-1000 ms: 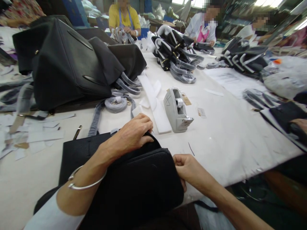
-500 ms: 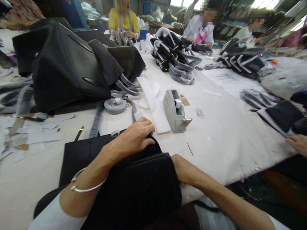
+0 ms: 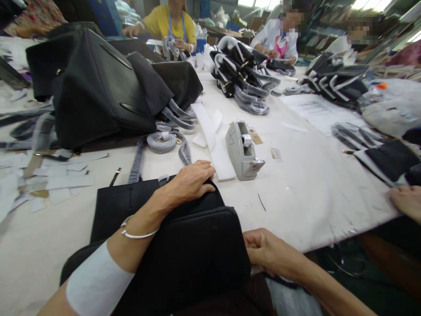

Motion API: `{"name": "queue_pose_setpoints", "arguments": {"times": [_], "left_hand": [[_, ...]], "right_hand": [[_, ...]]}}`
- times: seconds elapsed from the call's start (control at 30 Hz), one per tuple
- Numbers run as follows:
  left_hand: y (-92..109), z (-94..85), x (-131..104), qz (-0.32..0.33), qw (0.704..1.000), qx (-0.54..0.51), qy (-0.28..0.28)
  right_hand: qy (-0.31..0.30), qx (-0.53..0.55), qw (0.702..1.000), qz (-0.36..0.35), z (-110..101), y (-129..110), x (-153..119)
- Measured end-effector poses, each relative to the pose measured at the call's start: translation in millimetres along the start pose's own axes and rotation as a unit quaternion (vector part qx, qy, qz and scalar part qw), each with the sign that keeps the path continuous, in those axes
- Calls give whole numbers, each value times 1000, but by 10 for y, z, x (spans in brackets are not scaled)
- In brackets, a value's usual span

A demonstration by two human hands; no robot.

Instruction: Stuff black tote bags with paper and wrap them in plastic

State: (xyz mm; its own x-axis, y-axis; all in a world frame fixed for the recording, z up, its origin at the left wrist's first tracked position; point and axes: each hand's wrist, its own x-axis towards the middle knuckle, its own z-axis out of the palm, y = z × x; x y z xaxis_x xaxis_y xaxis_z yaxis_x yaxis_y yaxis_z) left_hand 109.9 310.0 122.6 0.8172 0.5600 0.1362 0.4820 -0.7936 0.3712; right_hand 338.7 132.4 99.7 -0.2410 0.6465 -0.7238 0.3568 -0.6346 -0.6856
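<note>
A black handbag (image 3: pixel 200 254) lies in front of me at the table's near edge, its strap wrapped in clear film stretching out behind it. My left hand (image 3: pixel 189 181) reaches across the bag, fingers bent over its far upper edge and thumb on the near side. At the bag's right side, my right hand (image 3: pixel 268 249) is closed on the edge, with some fingertips hidden behind it. A coiled wrapped strap (image 3: pixel 161 142) rests just beyond the bag. To the right of my left hand stands a grey tape dispenser (image 3: pixel 241 151).
Large black bags (image 3: pixel 98 92) are heaped at the left, near paper scraps (image 3: pixel 66 182). White foam strips (image 3: pixel 219 160) lie beside the dispenser. More wrapped bags (image 3: pixel 238 66) are piled farther back. Co-workers sit across the table; another person's hand (image 3: pixel 408 199) is at the right edge.
My right hand has slid down the bag's side, its fingers now showing at the edge. My left hand stays on the upper edge. The view has shifted slightly.
</note>
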Motion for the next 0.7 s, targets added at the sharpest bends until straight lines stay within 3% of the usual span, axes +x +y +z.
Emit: {"name": "queue_pose_setpoints", "arguments": {"times": [0.13,0.23,0.37,0.53,0.6,0.7], "left_hand": [[22,-16,17,-27,999,-5,-22],[6,0,22,-26,1000,-13,-12],[-67,65,50,8,1000,-18,3],[-149,142,68,-30,997,-55,-40],[-152,153,65,-45,995,-75,-47],[-141,141,69,-46,995,-79,-44]], "right_hand": [[78,34,996,-40,101,-47,56],[103,80,991,-43,167,-110,158],[58,112,992,-28,155,-141,193],[-16,95,995,-25,53,-62,42],[-14,91,996,-19,46,-12,5],[38,107,993,-10,68,60,-15]]}}
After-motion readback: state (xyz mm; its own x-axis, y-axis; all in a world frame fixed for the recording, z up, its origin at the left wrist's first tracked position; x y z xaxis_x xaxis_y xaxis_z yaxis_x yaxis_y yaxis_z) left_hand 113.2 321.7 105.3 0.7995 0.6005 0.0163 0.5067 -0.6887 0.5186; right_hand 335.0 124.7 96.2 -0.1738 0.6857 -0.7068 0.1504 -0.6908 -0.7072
